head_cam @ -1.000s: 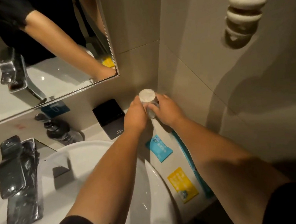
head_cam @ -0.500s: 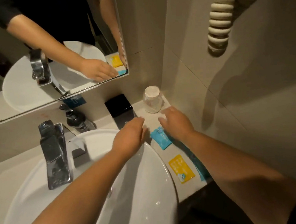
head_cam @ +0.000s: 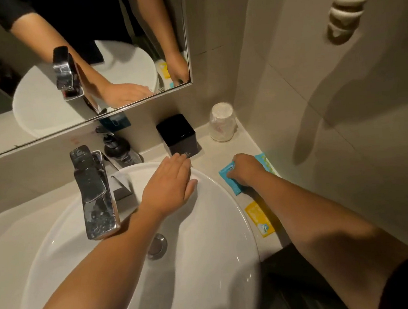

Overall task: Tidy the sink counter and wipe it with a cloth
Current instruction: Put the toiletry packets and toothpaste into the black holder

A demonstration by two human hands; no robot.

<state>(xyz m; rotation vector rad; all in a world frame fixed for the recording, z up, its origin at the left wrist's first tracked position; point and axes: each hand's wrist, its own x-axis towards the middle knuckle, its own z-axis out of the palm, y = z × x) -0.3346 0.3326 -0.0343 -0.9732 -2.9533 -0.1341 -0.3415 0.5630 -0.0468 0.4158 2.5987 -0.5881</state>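
Fingertips of the right hand [head_cam: 244, 170] pinch the blue sachet [head_cam: 230, 180] at the counter's right edge; thin foil could slip. Left hand [head_cam: 169, 190] rests flat, holding nothing.

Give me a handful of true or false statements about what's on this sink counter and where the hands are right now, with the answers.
1. The right hand is on the blue packet. True.
2. The glass cup stands mouth up beside the faucet. False: it stands upside down in the back corner by the wall, far from the faucet.
3. The left hand rests flat on the basin rim. True.
4. The yellow packet is held in the left hand. False: it lies on the counter under the right forearm, held by neither hand.
5. The black box sits between the soap dispenser and the glass cup. True.
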